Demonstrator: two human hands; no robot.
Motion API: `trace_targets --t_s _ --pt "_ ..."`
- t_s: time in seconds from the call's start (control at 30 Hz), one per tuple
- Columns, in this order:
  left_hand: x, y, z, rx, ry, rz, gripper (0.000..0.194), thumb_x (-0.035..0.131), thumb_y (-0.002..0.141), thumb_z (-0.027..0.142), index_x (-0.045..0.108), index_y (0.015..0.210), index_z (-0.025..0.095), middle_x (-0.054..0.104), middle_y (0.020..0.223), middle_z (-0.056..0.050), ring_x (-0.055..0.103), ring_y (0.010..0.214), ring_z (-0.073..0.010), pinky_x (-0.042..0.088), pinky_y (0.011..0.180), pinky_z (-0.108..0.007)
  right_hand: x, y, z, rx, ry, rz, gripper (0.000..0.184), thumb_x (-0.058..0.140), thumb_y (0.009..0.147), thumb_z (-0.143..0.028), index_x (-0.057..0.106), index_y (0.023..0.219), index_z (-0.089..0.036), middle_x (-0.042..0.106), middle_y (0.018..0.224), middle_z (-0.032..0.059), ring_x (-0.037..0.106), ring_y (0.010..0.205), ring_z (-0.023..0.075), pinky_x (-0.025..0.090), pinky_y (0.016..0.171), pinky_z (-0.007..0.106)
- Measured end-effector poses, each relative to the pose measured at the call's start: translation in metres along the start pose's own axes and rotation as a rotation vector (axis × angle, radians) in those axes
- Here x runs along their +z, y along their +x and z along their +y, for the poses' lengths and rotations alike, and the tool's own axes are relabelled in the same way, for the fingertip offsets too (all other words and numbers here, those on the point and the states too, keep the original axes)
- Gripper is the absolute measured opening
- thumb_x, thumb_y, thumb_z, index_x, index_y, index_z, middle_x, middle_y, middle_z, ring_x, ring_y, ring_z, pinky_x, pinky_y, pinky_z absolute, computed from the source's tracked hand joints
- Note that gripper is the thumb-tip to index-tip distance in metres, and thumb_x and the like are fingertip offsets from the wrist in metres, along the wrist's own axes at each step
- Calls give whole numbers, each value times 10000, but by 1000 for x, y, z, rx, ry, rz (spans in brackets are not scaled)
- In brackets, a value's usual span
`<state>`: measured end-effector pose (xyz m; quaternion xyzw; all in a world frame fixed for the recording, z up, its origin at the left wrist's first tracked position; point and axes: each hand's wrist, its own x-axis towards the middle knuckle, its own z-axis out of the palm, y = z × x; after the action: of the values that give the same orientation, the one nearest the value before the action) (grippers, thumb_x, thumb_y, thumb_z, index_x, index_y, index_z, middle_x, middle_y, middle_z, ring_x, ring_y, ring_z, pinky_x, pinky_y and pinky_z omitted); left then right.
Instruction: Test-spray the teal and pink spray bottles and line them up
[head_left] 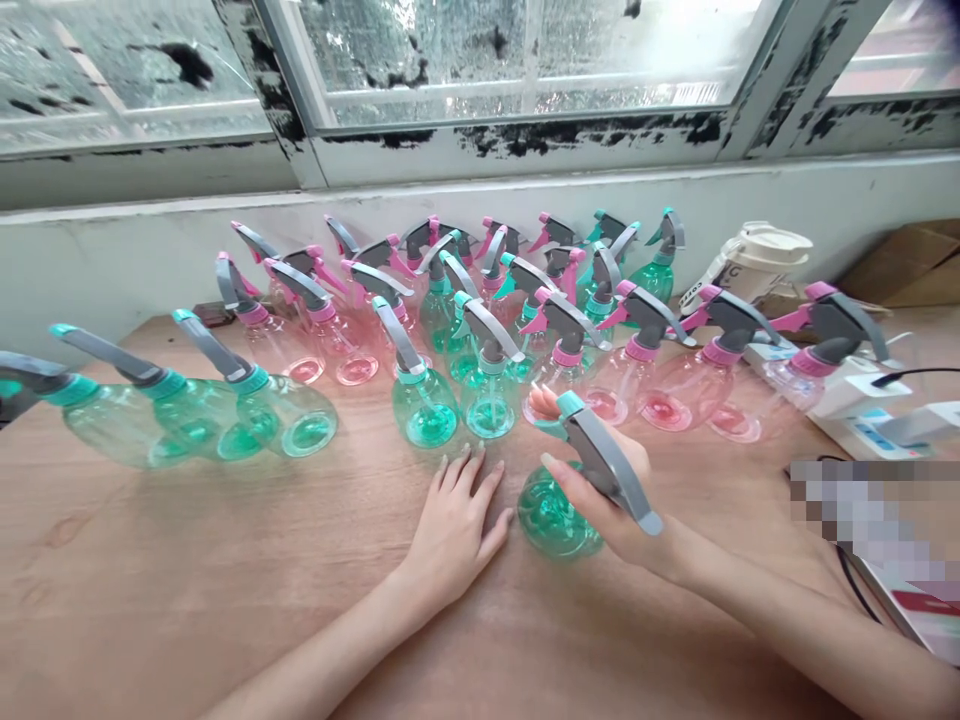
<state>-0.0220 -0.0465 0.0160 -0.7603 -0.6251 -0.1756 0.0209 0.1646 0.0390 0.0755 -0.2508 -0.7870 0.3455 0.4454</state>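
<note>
My right hand is wrapped round the neck of a green spray bottle with a grey and teal trigger head. Part of its neck and trigger is hidden by my fingers. To its left, my left hand lies flat on the wooden table, fingers stretched out and holding nothing. Just beyond the left fingertips stand two green spray bottles, a nearer-left one and another beside it. Behind my right hand is a pink spray bottle, partly covered by the fingers.
Several pink spray bottles and green ones fill the back of the table. More green bottles stand at the left. On the right are a white lidded cup, a power strip with cables, and a cardboard box. A window sill runs behind.
</note>
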Motion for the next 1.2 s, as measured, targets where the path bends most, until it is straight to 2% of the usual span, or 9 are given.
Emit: trace_targets --t_s 0.27,0.37,0.47,0.6,0.7,0.83,0.97,1.07,1.2 --pt "-3 0 1 -5 2 -25 458 557 933 352 530 1348 160 500 1425 -182 449 1323 -352 394 1066 -562 -3 4 -6 -22 63 -76 353 514 916 -187 536 1264 -241 652 915 49 670 801 206 575 790 366" --pt "-4 1 1 -10 -25 -20 428 562 930 331 546 1318 153 516 1405 -181 443 1323 -354 392 1065 -572 -7 8 -7 -31 107 -111 191 536 914 -196 590 1096 -225 618 809 14 633 675 161 548 694 304" --pt "-7 1 3 14 -148 5 304 507 957 255 581 1239 172 594 1303 -145 523 1245 -298 429 1045 -520 -11 11 -8 -64 109 -121 19 559 909 -221 569 899 -209 581 747 -12 569 599 124 489 599 263" --pt "-14 -2 6 71 -347 41 243 426 993 236 581 1175 193 658 1119 -101 614 1052 -227 507 931 -405 -11 11 -10 -103 135 -180 123 573 895 -208 513 788 -210 490 653 -48 504 562 106 472 603 257" --pt "-20 -3 7 141 -442 32 307 439 985 362 537 1218 188 641 1126 -117 608 1045 -247 508 906 -405 -11 10 -10 -99 183 -218 19 579 898 -224 570 898 -207 579 756 -14 570 618 119 506 632 262" --pt "-22 -3 6 207 -549 -14 542 519 910 518 434 1332 190 592 1228 -145 584 1119 -287 479 961 -442 -10 9 -8 -97 250 -244 276 580 907 -280 583 1178 -227 649 977 50 638 668 133 555 614 260" --pt "-17 -3 10 225 -633 9 678 628 839 547 368 1375 222 532 1303 -149 550 1185 -318 455 996 -474 -6 7 -8 -127 193 -184 359 579 917 -343 563 1257 -228 662 994 78 663 726 168 555 588 266" --pt "-12 -9 16 184 -697 57 779 691 808 525 301 1420 241 484 1341 -148 515 1230 -328 446 1015 -484 3 5 -11 -137 174 -136 372 566 924 -392 564 1251 -215 672 975 81 658 724 178 549 599 286" --pt "-11 -30 18 33 -742 107 818 736 799 468 271 1441 267 455 1374 -143 510 1248 -331 442 1027 -497 27 7 -23 -102 213 -101 352 566 918 -424 582 1188 -199 669 1023 79 598 605 129 542 606 294"
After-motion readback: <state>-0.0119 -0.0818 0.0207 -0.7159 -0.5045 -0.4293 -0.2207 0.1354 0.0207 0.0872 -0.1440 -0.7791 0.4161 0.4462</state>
